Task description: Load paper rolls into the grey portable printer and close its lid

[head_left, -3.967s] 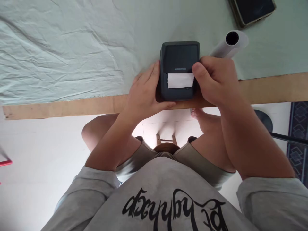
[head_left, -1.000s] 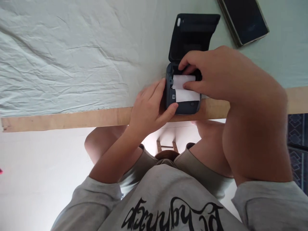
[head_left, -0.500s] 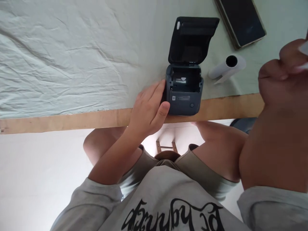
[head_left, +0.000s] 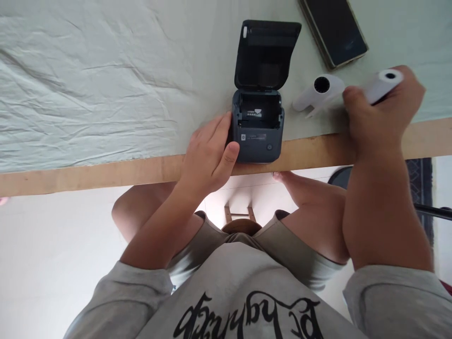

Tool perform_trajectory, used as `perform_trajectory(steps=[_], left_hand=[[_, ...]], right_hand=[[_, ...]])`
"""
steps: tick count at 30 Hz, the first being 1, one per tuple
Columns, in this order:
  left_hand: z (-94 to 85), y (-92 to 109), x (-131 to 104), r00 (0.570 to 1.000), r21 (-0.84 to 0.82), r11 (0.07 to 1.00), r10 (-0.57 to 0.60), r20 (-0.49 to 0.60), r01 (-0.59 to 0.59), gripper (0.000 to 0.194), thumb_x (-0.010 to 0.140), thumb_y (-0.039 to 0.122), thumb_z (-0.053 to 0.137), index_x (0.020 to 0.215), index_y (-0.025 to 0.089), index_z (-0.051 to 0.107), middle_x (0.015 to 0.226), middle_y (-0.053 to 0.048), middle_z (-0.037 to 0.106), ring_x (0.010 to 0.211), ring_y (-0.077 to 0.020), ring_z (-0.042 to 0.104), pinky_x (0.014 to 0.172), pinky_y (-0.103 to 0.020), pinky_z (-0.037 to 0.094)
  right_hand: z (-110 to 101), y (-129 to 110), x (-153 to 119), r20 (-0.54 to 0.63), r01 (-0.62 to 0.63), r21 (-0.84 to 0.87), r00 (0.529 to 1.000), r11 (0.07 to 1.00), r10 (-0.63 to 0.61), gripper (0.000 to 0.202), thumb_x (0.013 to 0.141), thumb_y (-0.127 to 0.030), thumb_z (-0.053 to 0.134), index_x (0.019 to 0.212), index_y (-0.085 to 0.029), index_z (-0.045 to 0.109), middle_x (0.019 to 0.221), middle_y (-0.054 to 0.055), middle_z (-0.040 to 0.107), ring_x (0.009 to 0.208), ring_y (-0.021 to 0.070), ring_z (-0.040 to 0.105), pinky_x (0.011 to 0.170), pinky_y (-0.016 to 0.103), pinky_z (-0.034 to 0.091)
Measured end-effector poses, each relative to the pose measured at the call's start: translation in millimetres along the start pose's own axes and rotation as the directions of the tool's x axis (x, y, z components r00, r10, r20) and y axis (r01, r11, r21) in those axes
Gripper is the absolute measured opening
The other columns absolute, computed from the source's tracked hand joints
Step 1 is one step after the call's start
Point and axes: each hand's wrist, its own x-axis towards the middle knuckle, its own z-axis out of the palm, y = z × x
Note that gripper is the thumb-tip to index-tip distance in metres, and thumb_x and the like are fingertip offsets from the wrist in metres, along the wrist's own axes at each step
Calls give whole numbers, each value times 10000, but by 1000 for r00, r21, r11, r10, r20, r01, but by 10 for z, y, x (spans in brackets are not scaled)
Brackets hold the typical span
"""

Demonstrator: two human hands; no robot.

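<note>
1. Presently, the printer (head_left: 256, 123) sits lid-up at the near edge of the surface (head_left: 106, 173); rigid, judged fairly light, best taken by its body sides, sparing the raised lid (head_left: 266, 54).
2. Left hand (head_left: 210, 153): loosely spread along the printer's nine o'clock side, nothing gripped.
3. Right hand (head_left: 384, 115), three o'clock: half-curled around the narrow-cored roll (head_left: 383, 85); firmness of hold cannot be told.
4. That roll: judged light, smooth, easily creased; grasp its curved outside.
5. Wide-cored roll (head_left: 318, 98): between, two o'clock, tail loose.

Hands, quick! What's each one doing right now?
Left hand: open, fingers against the side of the printer.
Right hand: closed, holding a white paper roll.
</note>
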Motion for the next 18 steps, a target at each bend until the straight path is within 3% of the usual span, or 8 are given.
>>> perform_trajectory(steps=[3, 7, 10, 13, 18], left_hand=[[-10, 13, 1, 1000, 5, 1000, -2, -2, 2, 810, 1019, 658, 47, 1446, 117, 472, 1393, -191, 595, 1313, -314, 561, 1079, -457, 442], [-20, 13, 0, 1000, -20, 1000, -14, 18, 14, 815, 1009, 673, 50, 1459, 127, 454, 1422, -198, 571, 1332, -331, 537, 1100, -483, 417], [-19, 3, -1, 1000, -29, 999, -20, 24, 21, 838, 1005, 675, 46, 1457, 98, 453, 1427, -215, 562, 1322, -339, 541, 1097, -481, 415], [-14, -5, -6, 999, -26, 1000, -17, 29, 17, 820, 1012, 664, 54, 1462, 104, 449, 1436, -209, 557, 1337, -330, 531, 1110, -470, 407], [-9, -6, -12, 1000, -25, 999, -20, 24, 21, 787, 1012, 662, 64, 1474, 149, 441, 1449, -190, 554, 1339, -322, 529, 1113, -471, 404]], right_hand=[[-28, -23, -4, 12, -11, -16, 1000, 1000, 11, 384, 618, -115, 785, 876, -216, 518, 883, 2, 611, 830, 167, 586, 765, 335, 447], [-71, -83, -21, 71, 25, 68, 997, 997, -30, 464, 610, -100, 734, 1016, -219, 543, 999, 17, 638, 939, 193, 608, 818, 349, 436], [-126, -141, -92, -81, 168, 219, 985, 961, -154, 444, 652, -129, 573, 1085, -216, 528, 1066, 47, 600, 1021, 211, 597, 854, 390, 425], [-167, -283, -214, -223, 375, 263, 920, 889, -322, 418, 711, -206, 518, 1126, -223, 562, 1107, 60, 572, 1062, 232, 578, 891, 433, 420], [-107, -607, -368, -61, 479, 189, 877, 857, -476, 490, 711, -198, 605, 1198, -187, 548, 1195, 138, 607, 1174, 282, 594, 1016, 480, 469]])
